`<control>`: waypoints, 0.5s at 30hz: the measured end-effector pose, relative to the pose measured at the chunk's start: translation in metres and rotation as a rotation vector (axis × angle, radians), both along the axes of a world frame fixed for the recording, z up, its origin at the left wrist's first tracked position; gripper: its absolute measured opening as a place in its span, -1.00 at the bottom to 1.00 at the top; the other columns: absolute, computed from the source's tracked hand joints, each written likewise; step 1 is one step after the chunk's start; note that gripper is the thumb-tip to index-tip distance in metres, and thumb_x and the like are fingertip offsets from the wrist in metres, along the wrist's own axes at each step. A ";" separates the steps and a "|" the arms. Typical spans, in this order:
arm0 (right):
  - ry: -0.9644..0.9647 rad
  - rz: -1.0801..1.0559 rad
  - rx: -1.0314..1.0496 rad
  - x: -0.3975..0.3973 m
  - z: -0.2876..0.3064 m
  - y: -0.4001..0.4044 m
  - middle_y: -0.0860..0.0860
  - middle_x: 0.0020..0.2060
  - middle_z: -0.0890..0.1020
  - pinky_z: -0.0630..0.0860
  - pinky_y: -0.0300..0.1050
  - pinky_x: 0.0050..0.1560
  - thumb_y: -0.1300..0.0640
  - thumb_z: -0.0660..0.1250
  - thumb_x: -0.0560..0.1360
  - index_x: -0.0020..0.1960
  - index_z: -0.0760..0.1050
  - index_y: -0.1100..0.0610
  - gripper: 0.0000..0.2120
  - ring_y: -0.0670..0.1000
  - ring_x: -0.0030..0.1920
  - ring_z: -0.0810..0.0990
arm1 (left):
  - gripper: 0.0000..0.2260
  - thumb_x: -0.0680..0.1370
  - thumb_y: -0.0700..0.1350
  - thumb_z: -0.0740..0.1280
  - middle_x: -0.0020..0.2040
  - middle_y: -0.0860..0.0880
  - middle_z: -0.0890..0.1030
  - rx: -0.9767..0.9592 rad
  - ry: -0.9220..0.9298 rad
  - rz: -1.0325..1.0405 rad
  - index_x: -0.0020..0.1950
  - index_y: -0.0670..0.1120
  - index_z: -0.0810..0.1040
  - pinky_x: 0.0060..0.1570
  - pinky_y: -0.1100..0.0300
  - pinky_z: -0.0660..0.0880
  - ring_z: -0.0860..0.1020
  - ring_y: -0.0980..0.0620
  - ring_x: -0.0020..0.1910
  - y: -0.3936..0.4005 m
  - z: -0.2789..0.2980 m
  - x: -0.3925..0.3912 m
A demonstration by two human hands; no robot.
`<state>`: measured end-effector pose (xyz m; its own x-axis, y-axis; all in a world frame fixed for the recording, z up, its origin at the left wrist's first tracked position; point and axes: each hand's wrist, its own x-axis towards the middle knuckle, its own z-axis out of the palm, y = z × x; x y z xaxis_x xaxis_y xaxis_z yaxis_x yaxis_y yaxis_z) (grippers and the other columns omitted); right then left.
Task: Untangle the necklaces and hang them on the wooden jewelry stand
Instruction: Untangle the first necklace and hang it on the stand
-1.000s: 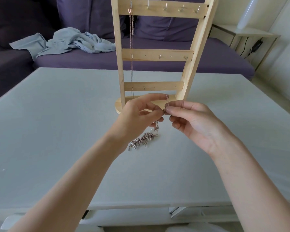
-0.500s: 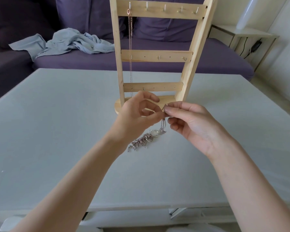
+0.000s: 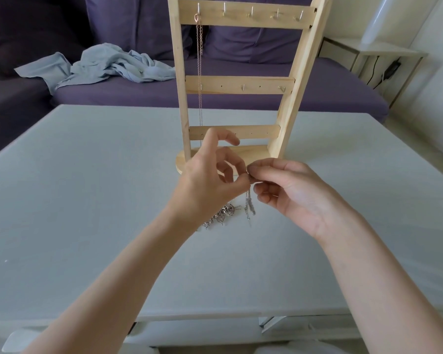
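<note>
two hands [image 3: 248, 186] pinch one silver chain [image 3: 249, 204]; one necklace [image 3: 200, 72] hangs.

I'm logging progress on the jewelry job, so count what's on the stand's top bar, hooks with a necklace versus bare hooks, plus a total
Hooks with a necklace: 1, the leftmost hook carrying the rose-gold chain
Bare hooks: 4, such as the second from the left
Total hooks on the top bar of the wooden stand: 5

Wooden stand [image 3: 287, 108] blocks table [image 3: 87, 200] centre behind hands; bare tabletop L & R.
</note>
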<state>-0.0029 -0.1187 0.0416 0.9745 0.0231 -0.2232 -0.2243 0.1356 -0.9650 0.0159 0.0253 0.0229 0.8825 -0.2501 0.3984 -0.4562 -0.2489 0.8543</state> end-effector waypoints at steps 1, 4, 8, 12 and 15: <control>-0.001 -0.016 0.003 0.000 0.000 0.000 0.01 -0.41 0.58 0.42 -0.30 -0.38 0.34 0.33 0.47 -0.24 0.54 0.17 -0.85 -0.09 -0.46 0.45 | -0.67 0.34 -0.18 0.35 -0.32 0.13 0.55 -0.029 0.028 -0.003 0.02 0.03 0.32 -0.30 0.30 0.43 0.42 0.13 -0.38 0.000 0.001 0.000; -0.018 -0.081 -0.012 0.001 0.001 -0.002 0.00 -0.44 0.54 0.40 -0.31 -0.42 0.38 0.29 0.47 -0.25 0.53 0.17 -0.81 -0.09 -0.47 0.44 | -0.68 0.32 -0.20 0.33 -0.35 0.16 0.54 -0.136 0.116 -0.006 -0.01 0.05 0.33 -0.32 0.28 0.39 0.42 0.13 -0.38 0.002 0.003 0.002; -0.096 -0.105 -0.181 0.000 0.000 -0.004 -0.03 -0.33 0.56 0.41 -0.31 -0.36 0.31 0.36 0.45 -0.18 0.55 0.14 -0.90 -0.09 -0.37 0.48 | -0.71 0.30 -0.20 0.28 -0.35 0.13 0.54 -0.284 0.228 -0.052 -0.03 0.01 0.35 -0.33 0.26 0.39 0.44 0.08 -0.37 0.004 0.007 0.002; -0.233 -0.086 -0.191 0.000 0.000 -0.002 -0.01 -0.29 0.57 0.41 -0.27 -0.31 0.27 0.39 0.45 -0.17 0.59 0.16 -0.94 -0.09 -0.29 0.47 | -0.72 0.33 -0.17 0.30 -0.30 0.10 0.53 -0.316 0.273 -0.087 -0.01 0.00 0.35 -0.32 0.32 0.41 0.45 0.10 -0.33 0.005 0.007 0.001; -0.289 -0.032 -0.193 -0.001 0.001 0.000 -0.01 -0.36 0.58 0.41 -0.29 -0.32 0.31 0.38 0.44 -0.16 0.60 0.19 -0.95 -0.11 -0.34 0.47 | -0.72 0.36 -0.20 0.35 -0.29 0.10 0.55 -0.274 0.263 -0.088 -0.01 0.00 0.35 -0.32 0.29 0.40 0.44 0.09 -0.34 0.005 0.006 0.001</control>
<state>-0.0036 -0.1188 0.0424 0.9976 -0.0245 0.0651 0.0638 -0.0531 -0.9966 0.0170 0.0301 0.0290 0.9435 -0.2449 0.2234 -0.2217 0.0350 0.9745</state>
